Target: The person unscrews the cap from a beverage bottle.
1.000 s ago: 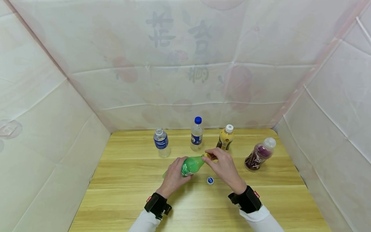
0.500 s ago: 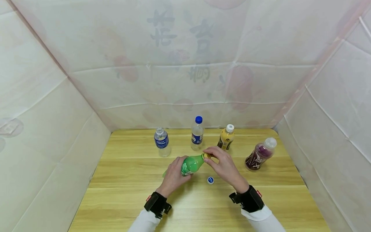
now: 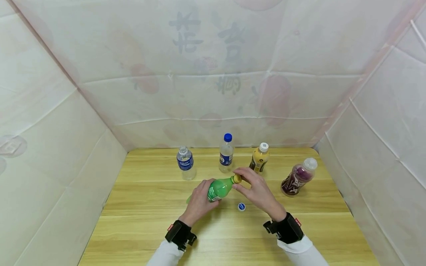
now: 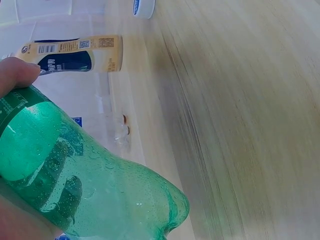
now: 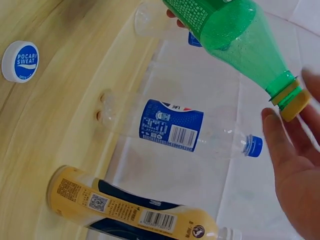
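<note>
My left hand (image 3: 199, 201) grips a green plastic bottle (image 3: 219, 189) around its label, holding it tilted above the table with the neck toward the right. In the right wrist view, a green strip of neck shows between the bottle's yellow cap (image 5: 295, 105) and the yellow ring below it. Around this cap my right hand (image 3: 257, 190) has its thumb and fingers spread, fingertips close beside it. The left wrist view shows the bottle's clear green base end (image 4: 135, 200). A white and blue bottle cap (image 3: 241, 207) lies on the table below the hands.
Behind the hands stand an uncapped clear bottle with a blue label (image 3: 186, 164), a blue-capped clear bottle (image 3: 226, 153) and a yellow bottle with a white cap (image 3: 259, 158). A purple-brown bottle (image 3: 296, 179) stands to the right. Fabric walls (image 3: 213, 111) border the wooden table (image 3: 149, 229).
The right thumb and fingers have loosened and spread from their pinch on the yellow cap, leaving more of it visible. The left hand and green bottle have stayed nearly still.
</note>
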Motion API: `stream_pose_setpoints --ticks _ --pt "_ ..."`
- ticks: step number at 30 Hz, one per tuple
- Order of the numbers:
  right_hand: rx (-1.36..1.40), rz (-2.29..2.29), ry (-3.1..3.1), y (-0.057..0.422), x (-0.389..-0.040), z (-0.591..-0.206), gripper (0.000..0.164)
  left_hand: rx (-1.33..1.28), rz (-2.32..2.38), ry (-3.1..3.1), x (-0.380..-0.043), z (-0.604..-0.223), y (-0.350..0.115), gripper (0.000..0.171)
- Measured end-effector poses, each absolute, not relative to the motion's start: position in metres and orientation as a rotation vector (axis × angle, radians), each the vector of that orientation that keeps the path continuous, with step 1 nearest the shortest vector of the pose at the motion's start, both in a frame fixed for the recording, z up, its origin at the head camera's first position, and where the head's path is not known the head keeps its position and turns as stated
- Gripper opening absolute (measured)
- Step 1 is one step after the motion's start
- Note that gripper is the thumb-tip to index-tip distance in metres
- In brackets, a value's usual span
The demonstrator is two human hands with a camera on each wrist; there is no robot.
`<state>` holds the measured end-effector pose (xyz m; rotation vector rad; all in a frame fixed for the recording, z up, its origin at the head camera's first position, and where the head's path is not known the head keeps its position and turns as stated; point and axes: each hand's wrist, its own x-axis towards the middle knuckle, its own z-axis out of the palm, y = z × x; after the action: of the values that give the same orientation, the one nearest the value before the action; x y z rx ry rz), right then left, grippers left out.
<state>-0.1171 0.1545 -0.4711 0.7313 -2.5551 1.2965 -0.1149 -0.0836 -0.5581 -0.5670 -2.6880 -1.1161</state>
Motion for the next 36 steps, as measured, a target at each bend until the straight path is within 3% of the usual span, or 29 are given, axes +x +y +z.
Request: stream_pose_setpoints --ticks 6,14,36 --pt "0.575 1.197 -2.611 0.150 -0.118 -0.471 0.055 -0.561 -1.126 -2.688 -0.115 -0.559 -0.083 0.077" --pt "0.597 1.187 -2.535 0.150 -0.117 -0.472 0.030 -0.559 -1.122 -2.700 -0.115 -0.559 -0.082 0.078" --pt "0.700 1.224 -2.476 0.164 -0.117 -0.476 0.037 -0.530 -1.167 -2.718 -0.114 -0.556 -0.085 0.077"
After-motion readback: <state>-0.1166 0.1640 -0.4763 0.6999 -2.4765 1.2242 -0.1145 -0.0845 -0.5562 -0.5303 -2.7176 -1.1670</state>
